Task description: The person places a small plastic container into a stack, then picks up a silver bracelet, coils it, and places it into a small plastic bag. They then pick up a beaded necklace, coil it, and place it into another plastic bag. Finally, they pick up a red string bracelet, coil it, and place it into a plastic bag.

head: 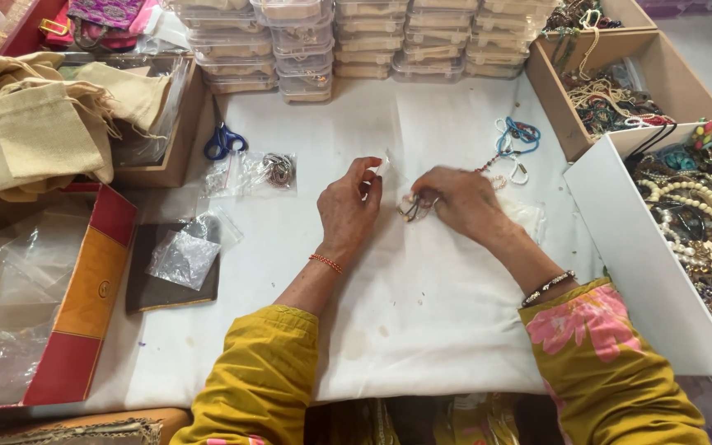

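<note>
Red box [84,288]: at the far left edge, open, holding clear plastic sleeves.
Cloth pouches [39,128]: beige drawstring bags heaped above that box.
Scissors [222,142]: blue-handled, on the white cloth [422,313], near a clear bag with a metal chain [278,169].
Left hand [349,210]: raised over the cloth, thumb and forefinger pinched on a small clear plastic bag [383,167].
Bracelet [414,206]: a small beaded piece, between the two hands at the cloth's centre, partly hidden by fingers.
Right hand [459,202]: fingers curled, gripping the bracelet at its left end.
Cords [517,136]: blue and white loops beyond the right hand.
White box [686,239]: far right, filled with beaded necklaces.
</note>
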